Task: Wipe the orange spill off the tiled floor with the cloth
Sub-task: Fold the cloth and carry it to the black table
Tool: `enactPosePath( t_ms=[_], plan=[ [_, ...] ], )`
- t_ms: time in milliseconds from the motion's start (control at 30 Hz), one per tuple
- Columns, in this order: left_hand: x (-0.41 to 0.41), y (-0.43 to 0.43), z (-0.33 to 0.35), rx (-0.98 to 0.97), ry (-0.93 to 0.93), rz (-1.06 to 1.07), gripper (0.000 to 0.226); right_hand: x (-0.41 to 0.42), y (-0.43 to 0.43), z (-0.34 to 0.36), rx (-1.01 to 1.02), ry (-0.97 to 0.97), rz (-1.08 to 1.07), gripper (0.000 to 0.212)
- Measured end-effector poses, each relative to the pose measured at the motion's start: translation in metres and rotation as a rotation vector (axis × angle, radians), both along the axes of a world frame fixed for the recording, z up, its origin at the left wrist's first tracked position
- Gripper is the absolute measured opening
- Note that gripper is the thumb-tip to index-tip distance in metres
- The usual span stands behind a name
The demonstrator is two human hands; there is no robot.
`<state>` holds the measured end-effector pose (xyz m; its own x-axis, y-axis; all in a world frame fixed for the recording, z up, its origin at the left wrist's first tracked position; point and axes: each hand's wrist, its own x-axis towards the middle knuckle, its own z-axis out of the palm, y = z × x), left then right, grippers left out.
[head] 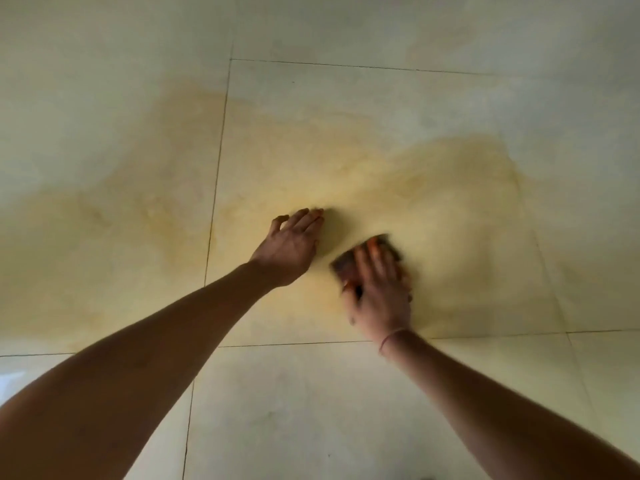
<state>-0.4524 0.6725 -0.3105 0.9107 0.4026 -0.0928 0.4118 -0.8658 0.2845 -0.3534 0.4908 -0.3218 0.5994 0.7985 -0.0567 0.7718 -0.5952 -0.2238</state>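
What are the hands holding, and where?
The right hand presses flat on top of the dark cloth. The left hand holds nothing; it rests on the tiled floor.

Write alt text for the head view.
A right hand presses a dark cloth onto a wide orange spill smeared over a pale tiled floor. The left hand rests on the floor beside it.

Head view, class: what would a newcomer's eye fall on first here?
The wide orange spill smeared across the pale tiled floor, spanning several tiles in the middle of the view. Just below its centre, the right hand presses a dark cloth onto the stain, blurred; the left hand touches the floor beside it.
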Motion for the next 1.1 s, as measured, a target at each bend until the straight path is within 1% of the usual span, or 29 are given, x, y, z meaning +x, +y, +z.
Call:
enactPosePath(
  t_ms=[67, 133, 167, 233, 267, 300, 367, 400, 433, 500, 567, 600, 633, 700, 733, 767, 833, 867, 900, 1000, 1033, 1100],
  plan=[
    [-0.001, -0.006, 0.010, -0.043, -0.019, 0.069, 0.053, -0.047, -0.029, 0.004, 0.014, 0.034, 0.244, 0.064],
    [-0.016, -0.027, 0.023, -0.152, -0.058, 0.224, 0.050, -0.084, -0.065, 0.014, 0.008, 0.117, 0.407, 0.057],
    [-0.028, -0.041, 0.027, -0.193, -0.057, 0.303, 0.049, -0.097, -0.077, 0.019, -0.015, 0.170, 0.464, 0.052],
    [-0.063, -0.079, 0.036, -0.253, -0.006, 0.429, 0.047, -0.117, -0.099, 0.035, -0.094, 0.272, 0.467, 0.039],
    [-0.083, -0.103, 0.046, -0.271, 0.065, 0.454, 0.046, -0.124, -0.109, 0.048, -0.156, 0.360, 0.417, 0.033],
    [-0.101, -0.126, 0.061, -0.292, 0.138, 0.453, 0.045, -0.128, -0.117, 0.064, -0.221, 0.489, 0.320, 0.029],
    [-0.129, -0.165, 0.095, -0.362, 0.270, 0.423, 0.043, -0.133, -0.126, 0.103, -0.334, 0.777, 0.038, 0.026],
    [-0.137, -0.180, 0.114, -0.404, 0.326, 0.406, 0.041, -0.132, -0.130, 0.127, -0.361, 0.883, -0.089, 0.026],
    [-0.141, -0.192, 0.134, -0.459, 0.374, 0.394, 0.039, -0.130, -0.132, 0.149, -0.339, 0.968, -0.186, 0.023],
    [-0.144, -0.211, 0.198, -0.590, 0.411, 0.431, 0.036, -0.128, -0.142, 0.217, -0.256, 1.086, -0.297, 0.017],
    [-0.140, -0.221, 0.262, -0.719, 0.367, 0.513, 0.032, -0.125, -0.149, 0.285, -0.156, 1.166, -0.411, 0.018],
    [-0.137, -0.224, 0.309, -0.780, 0.323, 0.567, 0.030, -0.122, -0.154, 0.333, -0.104, 1.206, -0.466, 0.019],
    [-0.135, -0.229, 0.340, -0.849, 0.294, 0.620, 0.027, -0.122, -0.159, 0.362, -0.050, 1.283, -0.528, 0.020],
    [-0.131, -0.237, 0.426, -0.995, 0.225, 0.676, 0.017, -0.119, -0.171, 0.446, 0.008, 1.391, -0.610, 0.017],
    [-0.130, -0.243, 0.465, -1.065, 0.178, 0.684, 0.014, -0.119, -0.176, 0.484, 0.014, 1.425, -0.622, 0.014],
    [-0.130, -0.250, 0.504, -1.135, 0.133, 0.695, 0.014, -0.119, -0.181, 0.521, 0.033, 1.464, -0.621, 0.016],
    [-0.131, -0.260, 0.586, -1.196, 0.055, 0.699, 0.019, -0.116, -0.191, 0.598, 0.093, 1.509, -0.582, 0.027],
    [-0.134, -0.269, 0.625, -1.182, 0.023, 0.692, 0.021, -0.114, -0.201, 0.637, 0.125, 1.515, -0.557, 0.027],
    [-0.133, -0.270, 0.646, -1.168, 0.010, 0.684, 0.022, -0.111, -0.202, 0.657, 0.165, 1.558, -0.552, 0.026],
    [-0.142, -0.296, 0.729, -1.044, -0.119, 0.719, 0.032, -0.103, -0.229, 0.737, 0.232, 1.602, -0.457, 0.024],
    [-0.144, -0.309, 0.758, -0.998, -0.179, 0.752, 0.033, -0.102, -0.242, 0.766, 0.264, 1.623, -0.402, 0.024],
    [-0.146, -0.327, 0.797, -0.947, -0.264, 0.789, 0.034, -0.098, -0.258, 0.807, 0.277, 1.580, -0.262, 0.022]
  ],
)
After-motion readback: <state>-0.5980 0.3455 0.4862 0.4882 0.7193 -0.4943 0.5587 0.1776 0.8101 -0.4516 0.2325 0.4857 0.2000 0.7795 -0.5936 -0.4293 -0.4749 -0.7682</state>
